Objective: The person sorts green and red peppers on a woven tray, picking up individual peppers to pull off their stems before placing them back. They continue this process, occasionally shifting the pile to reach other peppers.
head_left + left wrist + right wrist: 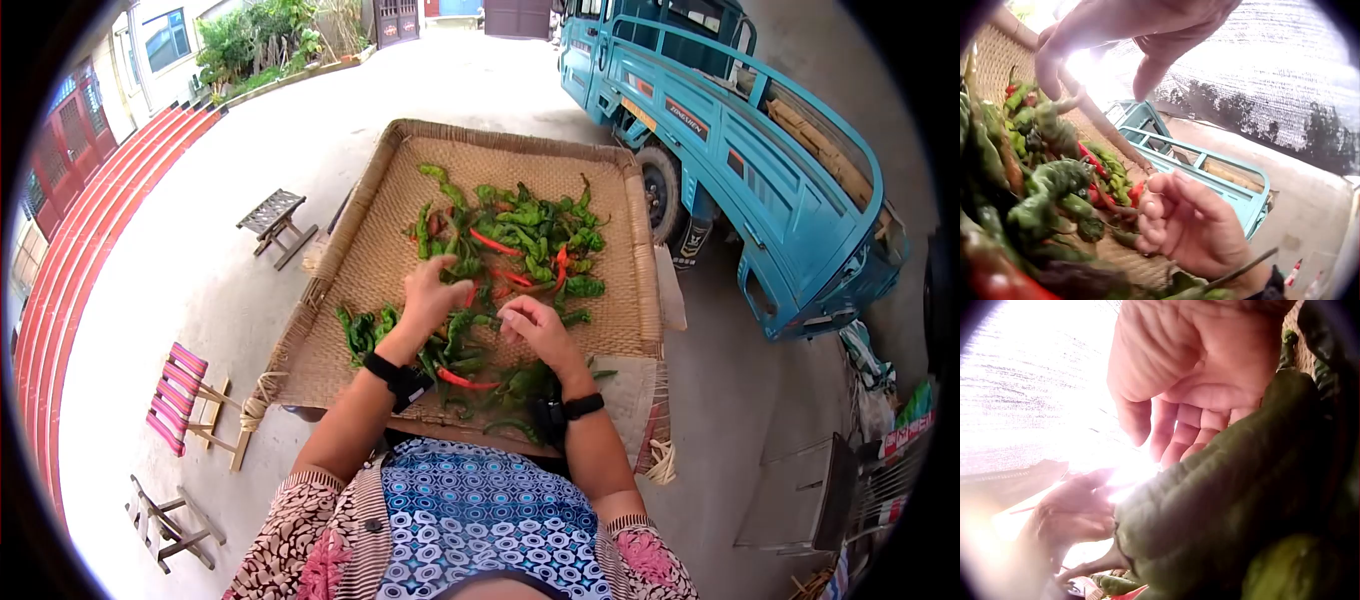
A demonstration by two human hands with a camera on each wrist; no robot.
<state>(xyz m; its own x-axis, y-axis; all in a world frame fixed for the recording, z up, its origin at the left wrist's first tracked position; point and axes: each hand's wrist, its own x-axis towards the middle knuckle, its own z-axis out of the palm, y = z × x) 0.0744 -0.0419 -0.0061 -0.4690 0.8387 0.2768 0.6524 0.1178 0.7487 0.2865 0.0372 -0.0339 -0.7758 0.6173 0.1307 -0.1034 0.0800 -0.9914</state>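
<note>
Green and red peppers lie spread over a woven tray. Above them on the left is my left hand, its thumb and fingers apart. In the left wrist view that hand arches at the top, a fingertip close to a pale green pepper; contact is unclear. My right hand hovers over the near part of the pile, fingers loosely curled, with nothing visible in them. The right wrist view has a large green pepper in front of that hand, partly hiding the fingers.
A blue cargo vehicle stands beyond the tray's right side. Low stools and a striped folding seat are on the left. Red steps run along the far left. A dark chair-like frame is at lower right.
</note>
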